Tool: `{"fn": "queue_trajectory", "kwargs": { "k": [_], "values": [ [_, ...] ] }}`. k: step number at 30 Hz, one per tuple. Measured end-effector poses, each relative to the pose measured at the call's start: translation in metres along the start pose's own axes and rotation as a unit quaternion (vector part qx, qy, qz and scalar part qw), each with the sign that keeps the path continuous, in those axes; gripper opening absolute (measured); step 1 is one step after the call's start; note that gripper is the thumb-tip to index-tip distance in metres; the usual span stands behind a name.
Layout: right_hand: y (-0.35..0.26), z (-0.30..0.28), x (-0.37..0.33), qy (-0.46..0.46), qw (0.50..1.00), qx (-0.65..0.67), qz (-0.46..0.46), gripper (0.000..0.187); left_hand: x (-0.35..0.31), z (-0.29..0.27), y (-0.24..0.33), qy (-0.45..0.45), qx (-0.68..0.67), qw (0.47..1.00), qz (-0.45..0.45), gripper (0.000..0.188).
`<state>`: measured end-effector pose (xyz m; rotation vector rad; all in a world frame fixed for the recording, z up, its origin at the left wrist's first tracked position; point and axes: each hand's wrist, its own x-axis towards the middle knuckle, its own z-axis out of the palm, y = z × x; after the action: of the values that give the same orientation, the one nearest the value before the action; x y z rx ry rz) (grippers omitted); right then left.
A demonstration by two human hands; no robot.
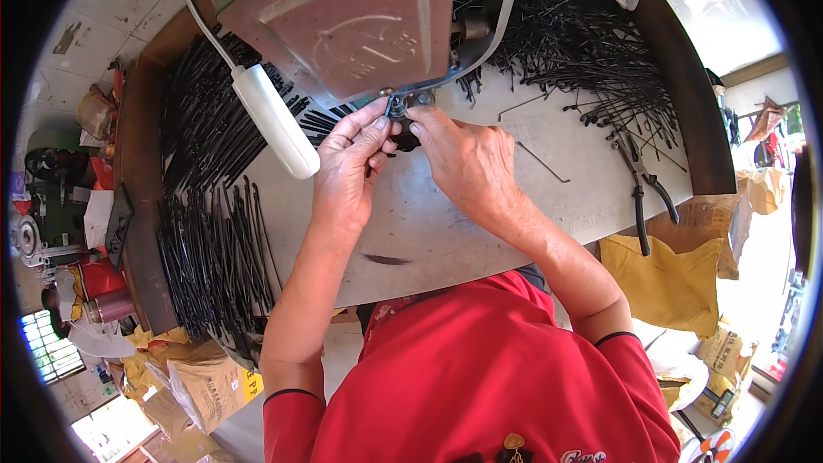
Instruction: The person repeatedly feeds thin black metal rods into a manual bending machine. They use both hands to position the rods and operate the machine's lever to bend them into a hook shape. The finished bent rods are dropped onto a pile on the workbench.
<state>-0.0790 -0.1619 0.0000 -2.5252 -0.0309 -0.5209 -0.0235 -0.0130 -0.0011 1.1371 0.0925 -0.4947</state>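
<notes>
Both hands meet under the front of a machine with a reddish-brown embossed cover [351, 26]. My left hand [351, 150] is closed, thumb against fingers, around a dark, thin piece that looks like one of the black rods; most of it is hidden by the fingers. Close on its right, my right hand [467, 159] has its thumb and forefinger pinched at the small metal fitting [399, 105] below the cover. What those fingertips hold, if anything, is hidden. A white lamp tube [274, 120] on a cable hangs just left of my left hand.
Bundled black rods [210, 257] lie along the left side of the metal tabletop [463, 240]. A loose heap of bent rods [583, 51] spreads at the far right. Pliers with black handles [639, 184] rest at the right edge. A raised brown rim [690, 103] borders the table.
</notes>
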Motion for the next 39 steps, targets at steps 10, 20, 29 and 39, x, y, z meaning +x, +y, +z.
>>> {"fn": "queue_trajectory", "kwargs": {
  "k": [10,20,29,39],
  "values": [
    [-0.003,0.001,0.004,-0.059,0.997,-0.018,0.035,0.010,-0.004,0.006,-0.001,0.048,0.190,0.975,0.110,0.021],
    [0.011,-0.004,0.011,-0.094,0.971,0.195,0.103,0.015,0.002,0.004,0.016,0.043,0.305,0.945,0.112,0.019],
    [-0.001,-0.022,-0.002,-0.144,0.960,0.224,0.080,0.020,-0.020,-0.002,0.005,-0.076,0.060,0.995,-0.013,0.025],
    [-0.003,0.009,-0.039,-0.034,0.533,0.773,0.342,0.009,-0.062,-0.003,-0.025,-0.016,0.112,0.983,0.146,0.038]
  ]
}}
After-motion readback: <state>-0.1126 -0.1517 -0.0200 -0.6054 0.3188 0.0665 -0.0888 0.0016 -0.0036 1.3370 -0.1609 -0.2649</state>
